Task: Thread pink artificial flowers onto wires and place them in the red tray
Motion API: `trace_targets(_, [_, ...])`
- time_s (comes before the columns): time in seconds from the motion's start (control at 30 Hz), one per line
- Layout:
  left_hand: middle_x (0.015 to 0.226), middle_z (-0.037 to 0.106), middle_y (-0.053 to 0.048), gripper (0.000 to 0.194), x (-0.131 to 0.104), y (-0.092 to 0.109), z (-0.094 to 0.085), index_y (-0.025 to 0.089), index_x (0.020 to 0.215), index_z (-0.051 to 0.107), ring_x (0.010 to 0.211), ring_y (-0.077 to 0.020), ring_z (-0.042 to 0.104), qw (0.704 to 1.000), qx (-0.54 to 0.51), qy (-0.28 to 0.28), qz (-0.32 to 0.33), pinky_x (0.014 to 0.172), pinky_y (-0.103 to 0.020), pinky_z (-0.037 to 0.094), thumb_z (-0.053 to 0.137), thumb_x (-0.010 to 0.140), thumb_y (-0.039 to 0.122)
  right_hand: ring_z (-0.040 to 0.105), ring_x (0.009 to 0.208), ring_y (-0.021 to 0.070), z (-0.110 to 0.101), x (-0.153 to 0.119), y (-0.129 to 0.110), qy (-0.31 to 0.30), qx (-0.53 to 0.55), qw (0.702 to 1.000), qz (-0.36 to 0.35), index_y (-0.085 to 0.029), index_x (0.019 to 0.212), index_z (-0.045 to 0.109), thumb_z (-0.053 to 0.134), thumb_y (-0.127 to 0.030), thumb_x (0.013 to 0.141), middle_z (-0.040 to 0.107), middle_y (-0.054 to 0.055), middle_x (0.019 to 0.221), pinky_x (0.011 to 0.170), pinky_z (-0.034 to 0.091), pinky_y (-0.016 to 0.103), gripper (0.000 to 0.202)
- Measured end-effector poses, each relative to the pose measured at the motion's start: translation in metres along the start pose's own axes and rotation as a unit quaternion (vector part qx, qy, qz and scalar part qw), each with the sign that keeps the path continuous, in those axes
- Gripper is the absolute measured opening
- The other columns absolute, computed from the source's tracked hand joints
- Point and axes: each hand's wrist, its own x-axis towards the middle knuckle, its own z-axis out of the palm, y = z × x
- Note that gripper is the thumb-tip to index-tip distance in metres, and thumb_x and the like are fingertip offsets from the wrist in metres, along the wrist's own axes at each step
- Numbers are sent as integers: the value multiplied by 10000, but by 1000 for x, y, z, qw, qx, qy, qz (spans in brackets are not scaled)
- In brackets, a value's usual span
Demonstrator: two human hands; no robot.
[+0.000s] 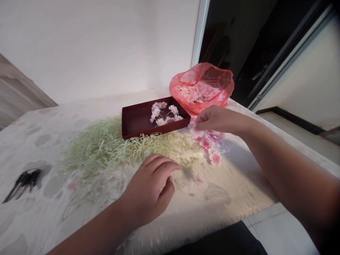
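Note:
My right hand (219,119) is closed in a pinch over a pile of pink artificial flowers (214,156), just right of the dark red box. Between its fingertips is a pale pink artificial flower (196,131), partly hidden by the hand. My left hand (152,186) hovers low over the table in front of the box, fingers curved and thumb apart, holding nothing. Inside the open box (138,120), a loop of small pink-and-white flowers (160,122) lies toward the right end. Pale green shredded filler (99,148) spreads along the box's front and left sides.
A red translucent plastic bag (183,101) holding many pink petals or flowers stands behind the box's right corner. Keys (28,179) lie at the left of the patterned tablecloth (23,145). Behind the table rises a white wall (106,46), with a dark doorway (233,39) at right.

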Motion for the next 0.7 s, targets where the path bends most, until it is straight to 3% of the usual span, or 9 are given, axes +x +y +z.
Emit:
trace_targets(0.1, [1128, 657, -62, 332, -1, 0, -1, 195, 1142, 601, 1113, -214, 580, 1000, -10, 24, -12, 995, -395, 455, 516, 866, 31, 479, 549, 124, 4, -4, -6, 98, 78, 991, -54, -207, 684, 703, 735, -339, 774, 586, 0, 620, 498, 334, 273, 163])
trace_targets(0.17, [1137, 649, -60, 279, -2, 0, -2, 205, 1138, 608, 1114, -215, 580, 998, -20, 45, -46, 991, -391, 459, 536, 899, 81, 526, 607, 135, 11, -7, -11, 104, 141, 977, -119, -205, 725, 723, 759, -385, 780, 648, 20, 708, 531, 367, 274, 192])
trace_targets(0.33, [1216, 643, -63, 343, -1, 0, -7, 247, 1280, 589, 1095, -237, 591, 986, -54, 68, -144, 921, -389, 492, 607, 949, 334, 580, 673, 143, 47, -22, -22, -43, 272, 930, -244, -193, 816, 748, 780, -396, 811, 706, 38, 807, 575, 412, 268, 206])
trace_targets(0.47, [988, 679, -9, 135, 0, -3, -5, 255, 990, 678, 921, -181, 637, 972, -106, 98, -183, 814, -316, 498, 573, 983, 340, 592, 705, 137, 69, -29, -29, -119, 296, 910, -266, -178, 904, 750, 763, -383, 837, 702, 34, 823, 623, 445, 262, 216])
trace_targets(0.53, [887, 658, 2, 172, -1, -5, -3, 237, 843, 645, 864, -171, 638, 964, -128, 119, -202, 775, -303, 493, 584, 977, 325, 551, 643, 117, 66, -26, -30, -78, 286, 927, -229, -175, 862, 731, 743, -409, 844, 665, 13, 760, 579, 419, 247, 235])
trace_targets(0.6, [828, 631, 4, 209, -4, -8, 1, 227, 768, 592, 854, -179, 631, 956, -144, 136, -218, 771, -308, 495, 616, 956, 314, 488, 563, 99, 54, -19, -26, 26, 239, 959, -152, -175, 788, 694, 710, -433, 853, 602, -10, 670, 522, 367, 241, 267])
trace_targets(0.67, [796, 610, 1, 256, -5, -9, 3, 222, 718, 544, 877, -192, 628, 951, -156, 142, -224, 792, -319, 497, 633, 943, 303, 470, 529, 100, 38, -10, -19, 135, 125, 980, -73, -182, 747, 676, 685, -414, 849, 586, -12, 634, 503, 336, 251, 254])
trace_targets(0.7, [790, 604, -1, 269, -6, -9, 3, 222, 706, 530, 896, -199, 628, 951, -161, 142, -225, 801, -322, 496, 634, 942, 301, 492, 538, 111, 31, -5, -14, 152, 42, 986, -44, -187, 723, 679, 696, -382, 825, 605, -3, 640, 509, 340, 261, 221])
